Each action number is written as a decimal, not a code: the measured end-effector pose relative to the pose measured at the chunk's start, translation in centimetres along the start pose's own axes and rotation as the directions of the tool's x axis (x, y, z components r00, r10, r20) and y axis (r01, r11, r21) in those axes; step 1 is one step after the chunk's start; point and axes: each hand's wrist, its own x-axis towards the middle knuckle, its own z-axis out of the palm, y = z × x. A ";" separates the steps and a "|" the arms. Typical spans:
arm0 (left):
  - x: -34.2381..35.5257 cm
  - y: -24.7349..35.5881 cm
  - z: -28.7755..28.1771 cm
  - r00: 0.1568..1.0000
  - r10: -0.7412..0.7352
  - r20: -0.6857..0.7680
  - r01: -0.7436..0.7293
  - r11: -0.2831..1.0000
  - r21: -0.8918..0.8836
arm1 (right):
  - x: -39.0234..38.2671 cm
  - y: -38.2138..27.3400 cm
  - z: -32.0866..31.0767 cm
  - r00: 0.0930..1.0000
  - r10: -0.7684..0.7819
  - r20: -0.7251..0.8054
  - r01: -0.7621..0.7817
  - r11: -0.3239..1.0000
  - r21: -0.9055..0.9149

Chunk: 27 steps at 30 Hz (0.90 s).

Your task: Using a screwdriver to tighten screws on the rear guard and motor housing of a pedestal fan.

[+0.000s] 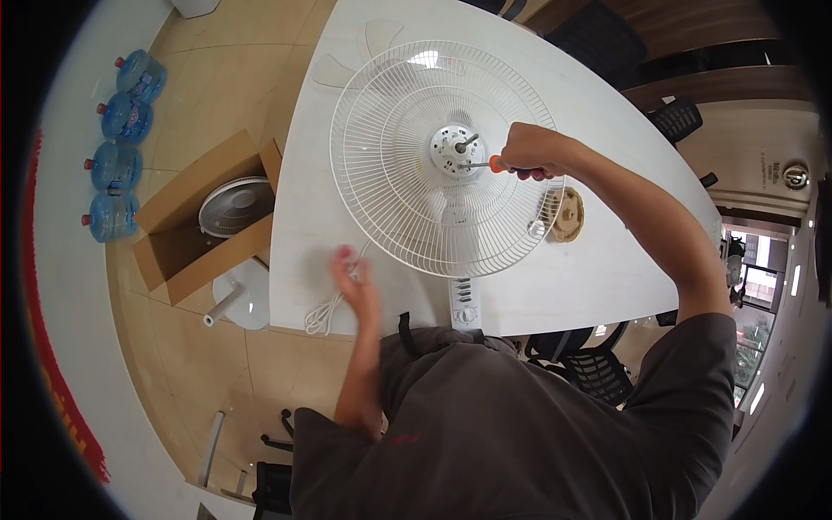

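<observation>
My right hand [536, 152] is closed round the orange handle of a screwdriver [478, 165]. Its shaft points left at the white motor hub [452, 151] in the middle of a wire fan grille [390, 208]; whether the tip touches a screw is too small to tell. A metal shaft sticks out of the hub. Lower left of the grille, my left hand [354, 282] is raised, slightly blurred, with fingers apart and nothing visible in it. The fan's control panel [465, 303] with buttons and a dial lies at the table's near edge.
Clear fan blades [334, 71] lie at the table's far left. A coiled white cord [321, 316] and a round tan object [568, 215] are on the white table [598, 286]. On the floor stand an open carton [178, 191], a white base [247, 299] and several water bottles [114, 166].
</observation>
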 end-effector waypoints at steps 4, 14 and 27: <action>-6.2 0.1 8.9 0.829 -0.165 0.535 0.033 0.968 0.248 | 0.1 0.6 0.4 1.000 -0.015 0.005 0.015 1.000 0.000; -3.7 -0.8 14.7 0.760 -0.020 0.649 -0.059 0.993 0.100 | 0.7 1.9 1.5 0.828 -0.531 -0.179 0.284 0.673 -0.683; -4.1 -2.3 14.9 0.764 -0.011 0.645 -0.078 0.991 0.109 | -0.6 2.4 2.6 0.515 -0.838 0.179 0.261 -0.045 -0.964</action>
